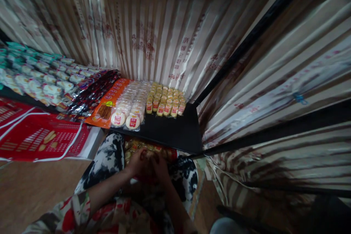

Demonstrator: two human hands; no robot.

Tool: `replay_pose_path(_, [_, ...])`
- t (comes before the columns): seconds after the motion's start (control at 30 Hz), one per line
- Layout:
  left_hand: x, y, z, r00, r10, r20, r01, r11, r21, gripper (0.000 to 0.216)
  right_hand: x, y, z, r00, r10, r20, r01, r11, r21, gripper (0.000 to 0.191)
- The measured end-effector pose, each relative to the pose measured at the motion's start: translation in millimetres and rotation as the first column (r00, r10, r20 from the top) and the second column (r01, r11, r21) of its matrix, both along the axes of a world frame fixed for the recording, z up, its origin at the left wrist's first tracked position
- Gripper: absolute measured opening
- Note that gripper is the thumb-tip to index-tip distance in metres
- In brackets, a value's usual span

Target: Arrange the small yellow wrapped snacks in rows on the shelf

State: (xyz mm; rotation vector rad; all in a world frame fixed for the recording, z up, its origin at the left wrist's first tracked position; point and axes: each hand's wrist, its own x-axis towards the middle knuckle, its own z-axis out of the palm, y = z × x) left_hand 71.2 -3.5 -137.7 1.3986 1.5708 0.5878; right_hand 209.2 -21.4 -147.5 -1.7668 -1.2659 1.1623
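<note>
The left hand (138,159) and the right hand (160,166) were close together over the person's lap, their fingertips lost in shadow and blur. Whether either was clamped on a piece, I could not tell; the fingers seemed bent inward around something small. Beneath them, between the knees in black-and-white trousers (108,155), lay a red bag (173,154) with wrapped pieces (129,150) showing; the forearms covered much of it, and the edge of the black table (175,129) hid its far side.

On that table stood rows of small yellow packets (167,100), and left of them clear-wrapped round biscuits (133,121), an orange bag (102,111) partly overlapped by its neighbours, and dark shiny packets (94,89). Green-and-white packets (41,75) ran past the left frame edge, which also cut off a red carton-like package (57,139) lower down.
</note>
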Motion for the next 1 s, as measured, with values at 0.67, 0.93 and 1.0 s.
replay_pose_path(0.67, [38.5, 9.1, 69.6, 0.978, -0.207, 0.032, 0.175, 0.891, 0.419, 0.052, 35.6, 31.0, 77.9, 0.849, -0.218, -0.481, 0.26, 0.965, 0.021, 0.044])
replay_pose_path(0.93, [60.7, 32.7, 80.7, 0.849, 0.025, 0.527, -0.008, 0.999, -0.034, 0.035, 55.2, 46.7, 81.2, 0.89, -0.174, -0.421, 0.231, 0.969, 0.087, 0.046])
replay_pose_path(1.0, [62.6, 39.1, 83.7, 0.769, 0.123, 0.627, -0.014, 0.984, -0.175, 0.035, 59.3, 50.5, 78.4, 0.904, -0.171, -0.392, 0.232, 0.966, 0.114, 0.044])
